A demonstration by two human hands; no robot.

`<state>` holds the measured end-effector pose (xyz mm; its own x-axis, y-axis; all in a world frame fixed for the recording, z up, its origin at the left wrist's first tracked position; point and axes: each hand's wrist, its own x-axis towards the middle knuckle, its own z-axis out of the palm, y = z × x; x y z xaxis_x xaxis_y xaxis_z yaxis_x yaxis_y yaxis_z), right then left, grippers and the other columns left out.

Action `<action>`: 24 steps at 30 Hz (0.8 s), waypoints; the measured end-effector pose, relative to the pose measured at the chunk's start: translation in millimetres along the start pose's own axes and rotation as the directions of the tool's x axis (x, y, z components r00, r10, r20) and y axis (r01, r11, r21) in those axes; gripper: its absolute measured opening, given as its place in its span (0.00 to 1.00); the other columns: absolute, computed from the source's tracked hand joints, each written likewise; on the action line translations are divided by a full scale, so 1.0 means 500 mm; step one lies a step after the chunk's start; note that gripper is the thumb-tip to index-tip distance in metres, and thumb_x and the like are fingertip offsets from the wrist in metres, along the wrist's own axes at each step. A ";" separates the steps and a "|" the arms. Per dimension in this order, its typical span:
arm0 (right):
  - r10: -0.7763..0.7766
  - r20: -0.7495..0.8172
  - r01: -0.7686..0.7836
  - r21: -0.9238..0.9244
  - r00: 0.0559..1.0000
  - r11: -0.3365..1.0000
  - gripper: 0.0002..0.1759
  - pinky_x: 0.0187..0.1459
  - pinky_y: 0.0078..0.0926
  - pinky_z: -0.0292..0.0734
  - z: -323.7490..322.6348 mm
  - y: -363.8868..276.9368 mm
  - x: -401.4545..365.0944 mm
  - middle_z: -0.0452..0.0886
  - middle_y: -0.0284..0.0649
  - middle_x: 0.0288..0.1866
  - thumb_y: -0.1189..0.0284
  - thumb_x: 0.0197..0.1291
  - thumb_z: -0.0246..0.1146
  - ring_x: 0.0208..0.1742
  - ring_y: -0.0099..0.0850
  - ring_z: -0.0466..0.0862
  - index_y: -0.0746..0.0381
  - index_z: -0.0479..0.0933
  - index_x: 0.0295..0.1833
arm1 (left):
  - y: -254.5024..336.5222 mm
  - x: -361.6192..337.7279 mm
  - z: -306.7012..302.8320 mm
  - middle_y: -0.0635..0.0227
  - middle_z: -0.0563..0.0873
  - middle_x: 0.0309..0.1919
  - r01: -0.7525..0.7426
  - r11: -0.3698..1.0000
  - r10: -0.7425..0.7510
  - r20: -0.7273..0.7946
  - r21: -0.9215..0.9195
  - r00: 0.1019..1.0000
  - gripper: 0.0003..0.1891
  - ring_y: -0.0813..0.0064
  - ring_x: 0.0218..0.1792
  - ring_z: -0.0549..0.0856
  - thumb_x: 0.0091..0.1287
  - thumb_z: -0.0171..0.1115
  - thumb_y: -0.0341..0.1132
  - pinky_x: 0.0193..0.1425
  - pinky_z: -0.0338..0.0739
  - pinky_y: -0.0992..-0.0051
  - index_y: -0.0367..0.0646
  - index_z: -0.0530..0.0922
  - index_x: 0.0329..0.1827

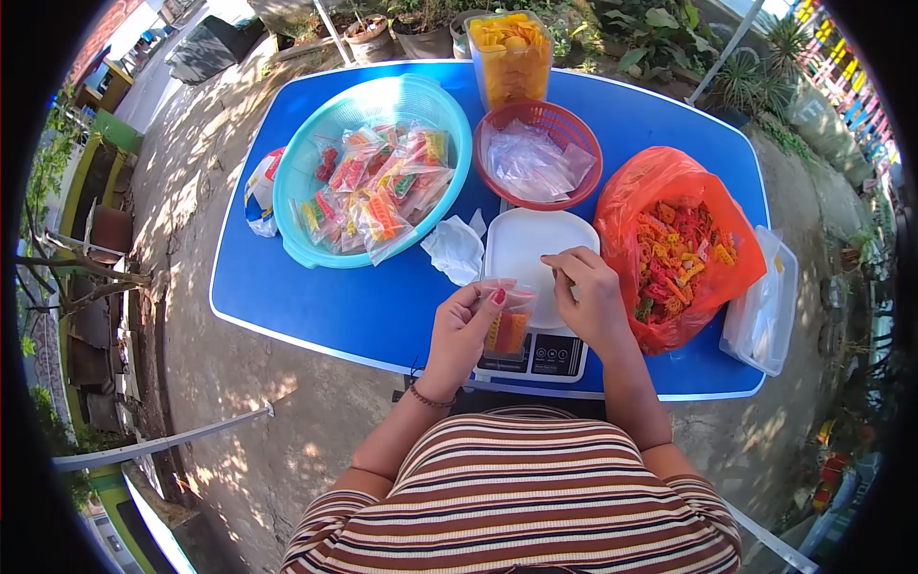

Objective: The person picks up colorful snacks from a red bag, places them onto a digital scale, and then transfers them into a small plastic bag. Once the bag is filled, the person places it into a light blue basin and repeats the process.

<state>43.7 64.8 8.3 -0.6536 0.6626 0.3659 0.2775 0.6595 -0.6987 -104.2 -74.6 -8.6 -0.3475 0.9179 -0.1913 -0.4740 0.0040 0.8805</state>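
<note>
One striped shirt point(516, 497) fills the near edge of my view, with two hands ahead of it. I see the left hand point(461, 330) pinching one filled clear packet point(510, 325) between thumb and fingers, over the near left part of one digital scale point(540, 239). The right hand point(585, 287) is curled above its white platform; I can't tell whether its fingers hold anything.

Right of the scale I have one orange bag point(681, 258) of coloured pieces and, beyond its right side, one clear tub point(762, 306). Left of the scale lies one crumpled white plastic piece point(457, 249). Farther out I count two baskets: a turquoise basket point(304, 124) with over ten filled packets, overlapping too much for an exact count, and a red basket point(595, 182) of clear bags. One blue-and-white package point(260, 196) sits beside the turquoise one.

One tall container point(513, 62) of yellow chips stands at the far edge of the blue table point(287, 311), which is white-rimmed. Around it I see sun-dappled ground point(229, 421) and, beyond, potted plants point(426, 29).
</note>
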 end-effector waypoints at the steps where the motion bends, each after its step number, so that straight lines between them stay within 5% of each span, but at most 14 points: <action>1: 0.015 -0.011 -0.014 0.051 1.000 0.999 0.14 0.45 0.31 0.82 -0.002 -0.004 0.000 0.84 0.46 0.41 0.88 0.56 0.63 0.42 0.40 0.86 0.66 0.84 0.47 | -0.001 -0.002 -0.001 0.55 0.89 0.51 -0.002 1.000 0.002 0.001 0.021 1.000 0.15 0.71 0.53 0.88 0.78 0.59 0.34 0.60 0.82 0.73 0.31 0.79 0.59; 7: 0.126 -0.076 -0.058 0.585 0.989 0.809 0.09 0.49 0.22 0.84 -0.002 -0.019 -0.006 0.88 0.47 0.47 0.90 0.64 0.63 0.48 0.28 0.88 0.72 0.84 0.48 | 0.005 -0.011 0.005 0.58 0.91 0.45 -0.008 0.992 0.008 0.004 0.124 1.000 0.15 0.78 0.45 0.90 0.72 0.68 0.31 0.51 0.84 0.81 0.30 0.82 0.57; 10: 0.119 -0.043 -0.051 0.722 0.992 0.690 0.10 0.53 0.25 0.85 -0.010 -0.036 -0.006 0.87 0.46 0.50 0.91 0.65 0.60 0.49 0.30 0.88 0.73 0.84 0.48 | 0.004 -0.009 0.009 0.59 0.91 0.43 -0.023 0.985 0.027 -0.021 0.170 0.999 0.17 0.79 0.42 0.90 0.69 0.71 0.31 0.48 0.84 0.82 0.31 0.82 0.56; 13: 0.070 0.023 -0.065 0.717 0.997 0.694 0.11 0.56 0.28 0.84 -0.012 -0.047 -0.006 0.89 0.46 0.47 0.89 0.64 0.62 0.48 0.32 0.90 0.70 0.85 0.48 | 0.016 -0.017 0.017 0.59 0.91 0.44 -0.010 0.986 0.014 -0.019 0.168 1.000 0.18 0.79 0.43 0.90 0.68 0.73 0.31 0.48 0.84 0.82 0.31 0.82 0.57; 16: -0.068 0.078 0.022 0.485 0.995 0.874 0.11 0.59 0.33 0.83 -0.029 -0.058 0.002 0.89 0.46 0.45 0.90 0.61 0.64 0.51 0.33 0.89 0.69 0.86 0.46 | 0.015 -0.016 0.020 0.59 0.91 0.44 -0.053 0.986 0.054 -0.005 0.157 0.999 0.18 0.79 0.44 0.90 0.67 0.73 0.31 0.48 0.84 0.82 0.31 0.82 0.58; 19: -0.095 0.115 0.040 0.408 0.989 0.912 0.12 0.63 0.39 0.82 -0.039 -0.062 0.008 0.90 0.44 0.42 0.90 0.58 0.64 0.54 0.35 0.89 0.67 0.87 0.45 | 0.004 -0.019 0.014 0.59 0.91 0.46 -0.051 0.988 0.052 0.000 0.147 0.999 0.19 0.79 0.44 0.90 0.67 0.73 0.30 0.49 0.85 0.81 0.31 0.81 0.59; 22: -0.076 0.105 0.029 0.388 0.992 0.921 0.10 0.63 0.40 0.82 -0.047 -0.063 0.015 0.90 0.45 0.45 0.86 0.61 0.65 0.50 0.38 0.91 0.65 0.86 0.44 | 0.010 -0.020 0.020 0.59 0.91 0.47 -0.011 0.996 0.011 0.008 0.093 1.000 0.20 0.79 0.45 0.89 0.67 0.73 0.28 0.50 0.85 0.80 0.31 0.80 0.60; 24: 0.122 0.076 -0.143 0.618 0.990 0.773 0.09 0.63 0.40 0.81 -0.035 -0.085 0.013 0.88 0.46 0.49 0.86 0.61 0.65 0.50 0.40 0.91 0.65 0.87 0.44 | 0.012 -0.021 0.022 0.59 0.90 0.48 -0.013 0.996 0.011 0.021 0.083 1.000 0.20 0.79 0.46 0.89 0.67 0.72 0.27 0.52 0.85 0.80 0.31 0.80 0.61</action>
<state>40.0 47.1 51.3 -0.6665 0.7092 0.2298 -0.1271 0.1956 -0.9724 -94.5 -79.9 3.6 -0.3357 0.9261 -0.1724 -0.4010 0.0251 0.9157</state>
